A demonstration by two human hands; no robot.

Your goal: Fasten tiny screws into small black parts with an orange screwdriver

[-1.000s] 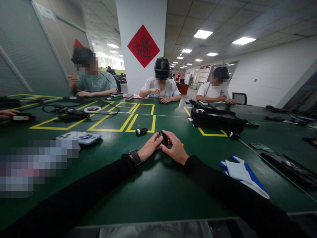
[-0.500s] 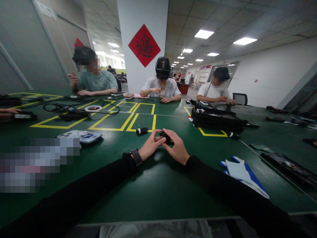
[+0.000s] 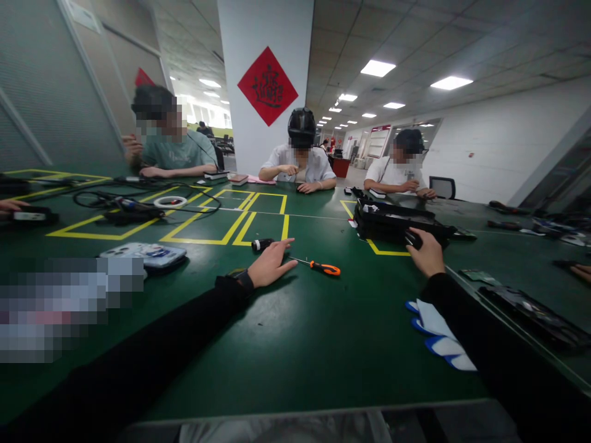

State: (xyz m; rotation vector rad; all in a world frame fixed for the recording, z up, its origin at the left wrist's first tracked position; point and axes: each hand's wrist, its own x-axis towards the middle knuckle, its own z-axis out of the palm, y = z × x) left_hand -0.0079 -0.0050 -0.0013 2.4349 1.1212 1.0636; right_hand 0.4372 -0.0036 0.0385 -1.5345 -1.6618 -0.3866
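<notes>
My left hand [image 3: 273, 264] rests low over the table with its fingers stretched out, holding nothing. Just behind its fingers lies a small black cylinder [image 3: 261, 245] with a white band. An orange-and-black screwdriver [image 3: 325, 268] lies to the right of that hand, its thin shaft pointing at the fingertips. Farther right, my right hand [image 3: 428, 253] grips a small black cylindrical part [image 3: 413, 239] between thumb and fingers, in front of a long black open case [image 3: 401, 218]. The hand partly hides this part, and its lower end cannot be seen.
White-and-blue gloves [image 3: 441, 335] lie under my right forearm. A phone [image 3: 148, 253] is at left, with coiled black cables [image 3: 124, 206] behind it. A circuit board [image 3: 480, 277] and a black housing [image 3: 535, 314] sit at right. Several people sit around the green table [image 3: 295, 363].
My hands have parted from the black part they held together. The right hand moved right to the case, with a black cylindrical part in it; the left opened. The screwdriver now shows.
</notes>
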